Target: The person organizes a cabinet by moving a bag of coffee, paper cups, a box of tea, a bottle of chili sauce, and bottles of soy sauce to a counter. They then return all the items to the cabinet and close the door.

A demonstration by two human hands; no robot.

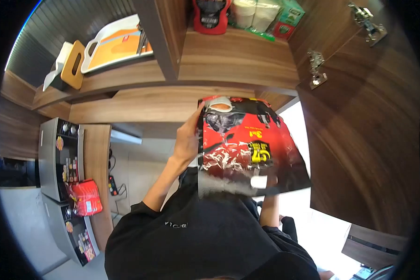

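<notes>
A large red and black bag of 3in1 coffee [240,126] is held up before my chest, its printing upside down to me. My left hand [187,140] is closed on the bag's left edge, with its fingers partly behind the pack. From below, my right hand [272,179] grips the bag's lower edge; most of that hand is hidden by the bag or in shadow. Just beyond the bag is an open wooden cabinet with a shelf [238,60].
On the shelf stand a red pouch [211,17], stacked paper cups [254,13] and a green box [291,13]. An open cabinet door [359,140] with metal hinges is at right. A white tray [91,49], wooden board [74,65] and red package [86,197] lie left.
</notes>
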